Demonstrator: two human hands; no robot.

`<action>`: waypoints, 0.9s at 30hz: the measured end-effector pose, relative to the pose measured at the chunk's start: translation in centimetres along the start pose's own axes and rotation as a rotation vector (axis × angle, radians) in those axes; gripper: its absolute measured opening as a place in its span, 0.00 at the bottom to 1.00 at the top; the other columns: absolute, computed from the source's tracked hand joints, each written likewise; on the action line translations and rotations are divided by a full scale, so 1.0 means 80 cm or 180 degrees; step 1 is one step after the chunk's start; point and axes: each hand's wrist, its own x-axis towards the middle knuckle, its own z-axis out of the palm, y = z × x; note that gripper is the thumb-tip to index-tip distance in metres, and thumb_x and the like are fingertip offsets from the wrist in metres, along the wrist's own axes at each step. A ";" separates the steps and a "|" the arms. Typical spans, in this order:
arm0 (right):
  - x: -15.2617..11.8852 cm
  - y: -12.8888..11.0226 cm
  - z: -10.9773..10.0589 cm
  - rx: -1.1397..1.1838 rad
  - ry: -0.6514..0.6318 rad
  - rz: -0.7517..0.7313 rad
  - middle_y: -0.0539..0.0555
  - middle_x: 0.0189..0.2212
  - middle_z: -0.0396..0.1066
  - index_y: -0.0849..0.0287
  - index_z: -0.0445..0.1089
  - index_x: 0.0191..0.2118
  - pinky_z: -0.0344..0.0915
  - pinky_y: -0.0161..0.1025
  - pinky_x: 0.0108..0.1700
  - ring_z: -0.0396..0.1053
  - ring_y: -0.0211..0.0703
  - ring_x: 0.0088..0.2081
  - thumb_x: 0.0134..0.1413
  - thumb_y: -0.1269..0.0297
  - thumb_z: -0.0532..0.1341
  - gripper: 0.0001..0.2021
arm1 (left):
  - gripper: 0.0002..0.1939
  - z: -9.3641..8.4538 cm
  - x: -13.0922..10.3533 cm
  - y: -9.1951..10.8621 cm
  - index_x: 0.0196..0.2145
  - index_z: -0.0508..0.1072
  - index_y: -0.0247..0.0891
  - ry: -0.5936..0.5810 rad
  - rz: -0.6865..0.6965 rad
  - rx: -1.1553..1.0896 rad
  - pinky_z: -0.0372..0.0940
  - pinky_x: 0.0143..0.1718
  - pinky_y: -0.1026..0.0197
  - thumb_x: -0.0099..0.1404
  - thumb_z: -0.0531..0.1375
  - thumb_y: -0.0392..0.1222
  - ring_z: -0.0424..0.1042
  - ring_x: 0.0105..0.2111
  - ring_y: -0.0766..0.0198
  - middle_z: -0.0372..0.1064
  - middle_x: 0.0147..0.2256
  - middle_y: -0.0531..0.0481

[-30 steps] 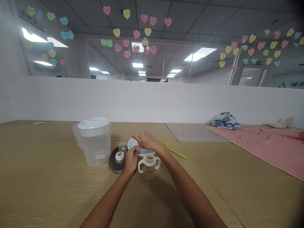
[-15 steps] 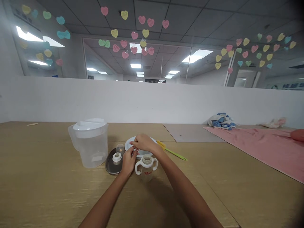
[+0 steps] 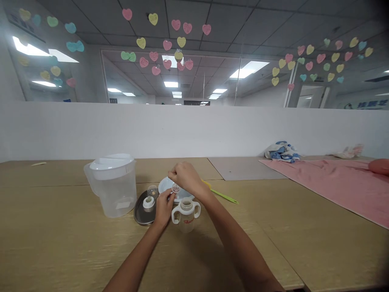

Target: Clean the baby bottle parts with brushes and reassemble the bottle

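Observation:
My left hand (image 3: 164, 207) pinches a small clear round part (image 3: 175, 187) at its edge, above the white bowl (image 3: 163, 185). Just over that part, my right hand (image 3: 185, 177) is closed, fingertips pressed together. Something thin seems to run down from them to the part, too small to name. Close in front stands an uncapped clear baby bottle (image 3: 186, 222) with two white handles and red lettering. Left of my left hand, a dark metal tray (image 3: 140, 216) holds a white bottle collar with a teat (image 3: 148, 202) and a clear dome cap (image 3: 152, 191).
A lidded clear plastic pitcher (image 3: 117, 190) stands left of the tray. Behind my right forearm lies a bottle brush with a green handle (image 3: 225, 197). A pink cloth (image 3: 316, 178) covers the right side, with a crumpled blue-and-white cloth (image 3: 282, 152) by the wall.
My right hand has risen slightly off my left fingertips, so the clear round part now shows between them. My left hand stays almost in place. The view has shifted slightly.

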 end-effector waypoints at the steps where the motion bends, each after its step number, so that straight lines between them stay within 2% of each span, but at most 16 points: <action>1: -0.002 0.000 -0.004 0.0052 0.0073 0.0013 0.47 0.13 0.53 0.63 0.68 0.18 0.38 0.37 0.26 0.38 0.35 0.23 0.47 0.70 0.51 0.13 | 0.17 0.000 0.000 0.000 0.35 0.73 0.34 0.0010 -0.0007 -0.0037 0.62 0.32 0.62 0.61 0.50 0.48 0.69 0.27 0.62 0.72 0.26 0.48; 6: -0.012 -0.002 -0.022 0.0295 0.0500 0.0003 0.45 0.14 0.42 0.61 0.61 0.12 0.37 0.37 0.25 0.34 0.37 0.25 0.47 0.70 0.50 0.15 | 0.17 0.001 0.002 0.000 0.36 0.74 0.34 -0.0009 -0.0076 -0.0208 0.62 0.30 0.63 0.61 0.52 0.49 0.69 0.26 0.62 0.72 0.25 0.49; 16: -0.026 -0.011 -0.057 0.0291 0.0801 0.0276 0.46 0.14 0.42 0.60 0.62 0.12 0.38 0.35 0.25 0.35 0.36 0.24 0.48 0.70 0.51 0.16 | 0.18 0.000 0.003 0.000 0.38 0.74 0.35 -0.0103 -0.0198 -0.0175 0.62 0.33 0.62 0.61 0.51 0.50 0.70 0.28 0.61 0.73 0.28 0.47; 19: -0.041 -0.015 -0.078 0.0421 0.1306 0.0280 0.47 0.15 0.42 0.60 0.62 0.12 0.40 0.33 0.24 0.36 0.34 0.23 0.53 0.65 0.49 0.21 | 0.17 -0.002 0.002 -0.003 0.35 0.74 0.35 -0.0147 -0.0084 0.0120 0.62 0.37 0.59 0.60 0.51 0.48 0.70 0.33 0.58 0.74 0.32 0.45; 22: -0.050 -0.008 -0.095 0.0464 0.1823 0.0495 0.47 0.14 0.44 0.60 0.63 0.13 0.43 0.32 0.24 0.38 0.33 0.22 0.56 0.60 0.47 0.24 | 0.16 -0.003 0.002 -0.004 0.34 0.74 0.35 -0.0185 -0.0093 0.0280 0.61 0.39 0.57 0.60 0.50 0.47 0.70 0.34 0.57 0.74 0.32 0.45; 24: -0.044 0.008 -0.094 0.0481 0.1781 0.0618 0.47 0.14 0.48 0.60 0.65 0.13 0.45 0.32 0.24 0.41 0.32 0.20 0.56 0.59 0.48 0.24 | 0.17 -0.003 0.002 -0.003 0.36 0.73 0.35 -0.0215 -0.0136 0.0271 0.62 0.39 0.57 0.60 0.50 0.48 0.70 0.34 0.57 0.74 0.32 0.44; 27: -0.019 0.045 -0.064 0.0530 0.1115 0.0776 0.49 0.14 0.57 0.62 0.68 0.17 0.49 0.31 0.25 0.49 0.31 0.19 0.56 0.57 0.48 0.23 | 0.19 -0.004 0.002 -0.001 0.37 0.73 0.34 -0.0266 -0.0163 0.0258 0.62 0.37 0.58 0.61 0.49 0.49 0.70 0.33 0.57 0.74 0.33 0.43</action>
